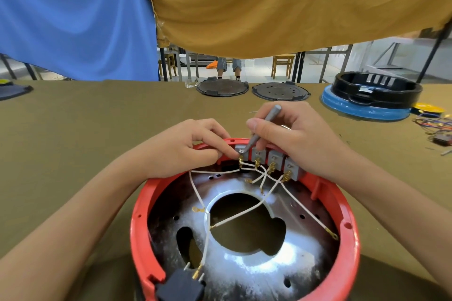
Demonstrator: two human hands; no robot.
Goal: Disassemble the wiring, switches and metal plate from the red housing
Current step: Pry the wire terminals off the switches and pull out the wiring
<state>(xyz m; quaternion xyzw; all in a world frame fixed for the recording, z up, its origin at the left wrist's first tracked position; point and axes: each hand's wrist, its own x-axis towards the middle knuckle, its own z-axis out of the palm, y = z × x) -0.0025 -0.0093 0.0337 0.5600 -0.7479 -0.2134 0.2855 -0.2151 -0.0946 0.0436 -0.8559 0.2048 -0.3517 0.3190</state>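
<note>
The round red housing [352, 247] lies open side up at the table's near edge. Inside it sits a shiny metal plate [264, 269] with a large central hole. Several grey switches [275, 157] line the far wall, with white wires [234, 218] running from their brass terminals across the plate. My right hand [293, 139] grips a grey metal tool [264, 127], its tip set on the leftmost switch. My left hand [190, 146] rests on the housing's far rim, its fingertips pinching at that switch's terminal. A black plug socket [181, 287] sits at the near wall.
Two dark round lids [222, 88] [281, 91] lie at the table's far edge. A black ring on a blue base [371, 97] stands far right, with loose coloured wires [435, 127] beside it. Blue and mustard cloths hang behind. A seated person's legs [228, 66] show beyond.
</note>
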